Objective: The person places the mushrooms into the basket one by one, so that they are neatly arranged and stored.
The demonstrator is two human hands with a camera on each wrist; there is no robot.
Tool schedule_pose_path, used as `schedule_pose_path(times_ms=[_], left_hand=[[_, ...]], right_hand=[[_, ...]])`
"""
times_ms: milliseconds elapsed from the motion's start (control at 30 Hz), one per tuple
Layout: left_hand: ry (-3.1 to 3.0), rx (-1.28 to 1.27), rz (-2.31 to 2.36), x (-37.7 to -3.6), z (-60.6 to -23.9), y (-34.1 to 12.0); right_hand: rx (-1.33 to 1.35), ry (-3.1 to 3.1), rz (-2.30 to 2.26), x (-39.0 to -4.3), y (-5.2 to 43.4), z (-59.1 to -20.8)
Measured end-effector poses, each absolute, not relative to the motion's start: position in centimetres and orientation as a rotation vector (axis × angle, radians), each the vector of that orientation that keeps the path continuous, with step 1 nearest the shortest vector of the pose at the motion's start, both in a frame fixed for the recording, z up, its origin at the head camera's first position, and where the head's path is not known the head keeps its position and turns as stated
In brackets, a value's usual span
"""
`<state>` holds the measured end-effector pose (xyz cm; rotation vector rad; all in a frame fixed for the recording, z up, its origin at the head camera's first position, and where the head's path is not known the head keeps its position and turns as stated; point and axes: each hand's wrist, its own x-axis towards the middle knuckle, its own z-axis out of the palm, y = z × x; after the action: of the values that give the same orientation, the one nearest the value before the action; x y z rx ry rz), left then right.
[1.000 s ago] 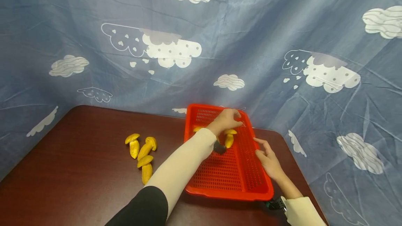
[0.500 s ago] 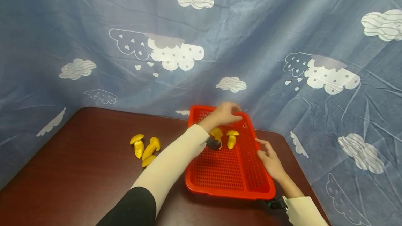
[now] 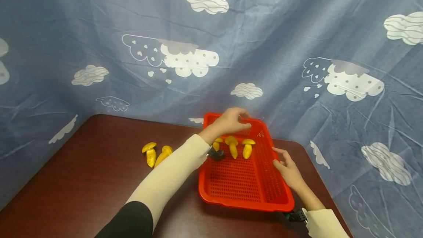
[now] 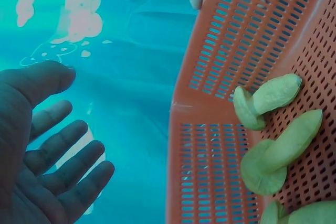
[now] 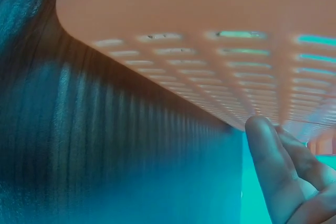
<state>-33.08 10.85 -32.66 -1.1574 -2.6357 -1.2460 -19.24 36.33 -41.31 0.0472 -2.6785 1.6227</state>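
Observation:
A red perforated plastic basket (image 3: 246,205) stands on the table, with three yellow mushrooms in a row at its far end, the middle mushroom (image 3: 232,147) cap upward. The left sleeve and wrist partly cover the leftmost mushroom (image 3: 217,144). My left hand (image 3: 228,121) hovers above the basket's far end, holding nothing. In the left wrist view that hand (image 4: 58,145) has its fingers spread loosely, apart from the basket wall. At the basket's right side my right hand (image 3: 290,172) rests its fingertips against the rim. A right finger (image 5: 268,156) lies outside the wall in the right wrist view.
Two more mushrooms show on the brown table (image 3: 79,179) left of the basket: one mushroom (image 3: 150,154) whole, the other mushroom (image 3: 163,155) partly behind the left sleeve. A blue curtain (image 3: 277,39) with white clouds hangs right behind the table.
My left hand has drawn slightly left and back, uncovering more of the mushrooms in the basket. The left sleeve now hides a mushroom on the table. My right hand stays at the rim.

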Motion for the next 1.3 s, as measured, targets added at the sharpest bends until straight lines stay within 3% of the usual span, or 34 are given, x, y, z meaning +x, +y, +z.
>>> schedule_pose_path(times_ms=[333, 1300], left_hand=[[-2.595, -1.16, -1.259, -32.2, -32.3, 7.9], [-2.521, -0.951, -1.406, -31.2, -34.7, -2.0]], right_hand=[[-0.064, -2.757, 1.62, -19.4, 35.8, -41.0], [0.013, -2.778, 1.555, -20.2, 35.6, -40.7]])
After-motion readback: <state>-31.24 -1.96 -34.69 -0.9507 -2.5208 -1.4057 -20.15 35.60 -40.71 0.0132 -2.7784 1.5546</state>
